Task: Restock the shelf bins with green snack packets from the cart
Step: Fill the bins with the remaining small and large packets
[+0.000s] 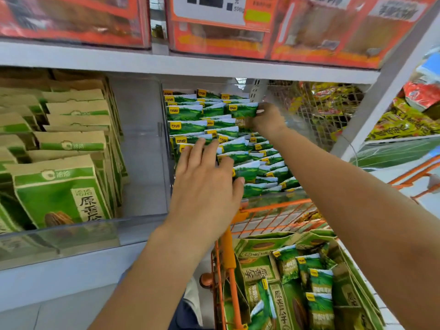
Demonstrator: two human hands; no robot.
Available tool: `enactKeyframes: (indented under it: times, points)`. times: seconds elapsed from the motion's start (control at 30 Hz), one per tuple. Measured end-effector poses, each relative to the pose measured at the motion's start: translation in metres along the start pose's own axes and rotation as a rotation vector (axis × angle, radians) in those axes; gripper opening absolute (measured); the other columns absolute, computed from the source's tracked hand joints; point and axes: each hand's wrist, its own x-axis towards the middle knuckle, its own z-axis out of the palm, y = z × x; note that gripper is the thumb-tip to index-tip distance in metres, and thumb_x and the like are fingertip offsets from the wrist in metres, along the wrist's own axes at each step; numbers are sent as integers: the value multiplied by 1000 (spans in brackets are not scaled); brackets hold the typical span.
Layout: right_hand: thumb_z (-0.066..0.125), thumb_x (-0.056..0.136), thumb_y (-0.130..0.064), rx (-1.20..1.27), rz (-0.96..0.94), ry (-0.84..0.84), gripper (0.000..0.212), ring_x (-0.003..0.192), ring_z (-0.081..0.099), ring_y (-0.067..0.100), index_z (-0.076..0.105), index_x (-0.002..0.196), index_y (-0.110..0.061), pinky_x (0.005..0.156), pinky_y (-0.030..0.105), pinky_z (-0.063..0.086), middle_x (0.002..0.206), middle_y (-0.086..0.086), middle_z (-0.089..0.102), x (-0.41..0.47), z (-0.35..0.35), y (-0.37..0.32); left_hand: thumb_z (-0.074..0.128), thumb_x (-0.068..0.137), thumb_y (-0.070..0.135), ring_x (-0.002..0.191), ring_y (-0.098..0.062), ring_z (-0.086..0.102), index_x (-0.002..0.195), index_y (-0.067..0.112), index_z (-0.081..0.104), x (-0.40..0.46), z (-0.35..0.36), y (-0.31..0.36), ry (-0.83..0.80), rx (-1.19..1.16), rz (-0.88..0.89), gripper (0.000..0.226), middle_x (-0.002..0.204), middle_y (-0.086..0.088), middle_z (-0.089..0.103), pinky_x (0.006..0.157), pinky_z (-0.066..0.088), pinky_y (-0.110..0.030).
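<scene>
Left hand [206, 184] – fingers straight, flat on the green snack packets [240, 148] in the bin; beyond it, right hand [267, 117] pinches one packet [242, 110].

Left hand [207, 177] covered the front packets [245, 172]; price sign [214, 8] cut by top edge, cart box [297, 294] by bottom; orange boxes [321, 32] blurred.
</scene>
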Motion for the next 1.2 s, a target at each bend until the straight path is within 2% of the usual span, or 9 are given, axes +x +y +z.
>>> enactKeyframes:
  times: [0.2,0.33,0.43,0.53,0.67,0.8,0.87,1.0,1.2]
  points:
    - [64,92,-17,-145,-33,38,29,87,63,34,58,119,-7,81,49,54,107,20,65,4,22,10,38,88,44,140,-33,29,118,15,66,4,3,-3,-8,4,17,51,144,-13,45,116,16,-49]
    - [57,96,-23,-29,-34,42,48,111,56,27,42,140,-10,83,29,44,139,12,50,-24,-2,8,40,95,43,143,-31,22,125,18,61,3,-1,-2,-42,0,7,44,149,-10,39,118,10,-47]
    - [54,97,-18,152,-209,177,20,92,60,19,59,116,-15,81,36,50,109,2,63,-78,-35,14,48,88,34,134,-34,39,114,14,68,1,-5,6,91,1,73,37,135,-12,54,114,20,-49]
    - [50,97,-9,141,-362,21,20,72,62,19,63,88,-21,65,25,53,84,-2,65,-146,-71,32,50,89,27,114,-25,56,107,16,69,-8,-4,31,205,-145,233,28,116,-3,65,101,41,-39]
    - [55,87,-7,-297,-273,-448,17,68,62,14,68,89,-19,64,22,49,83,-3,69,-206,-105,75,35,101,33,82,-14,61,103,26,60,-33,5,55,-281,-162,394,26,91,6,64,71,53,-33]
    - [54,95,-31,-1066,-105,-840,33,101,58,10,56,126,-23,85,25,46,122,-5,61,-219,-103,133,35,102,31,78,-17,61,104,21,60,-41,28,49,-501,-4,418,27,91,2,64,66,52,-35]
    - [52,96,-30,-1183,-17,-861,44,115,56,20,45,138,-24,92,33,48,132,1,56,-221,-93,163,35,102,32,82,-17,61,108,21,61,-40,31,46,-489,-29,400,28,94,3,65,68,52,-33]
    - [56,93,-25,-1256,25,-751,57,106,60,27,29,143,-19,76,36,50,124,8,55,-223,-77,208,34,102,35,74,-11,59,103,24,60,-43,31,41,-472,-25,416,28,85,7,62,62,50,-29]
    - [54,95,-26,-1136,-141,-696,17,109,53,19,59,111,-23,82,27,41,122,0,51,-211,-82,195,33,102,34,75,-11,59,102,25,61,-41,34,38,-440,-80,414,29,86,8,63,64,52,-31]
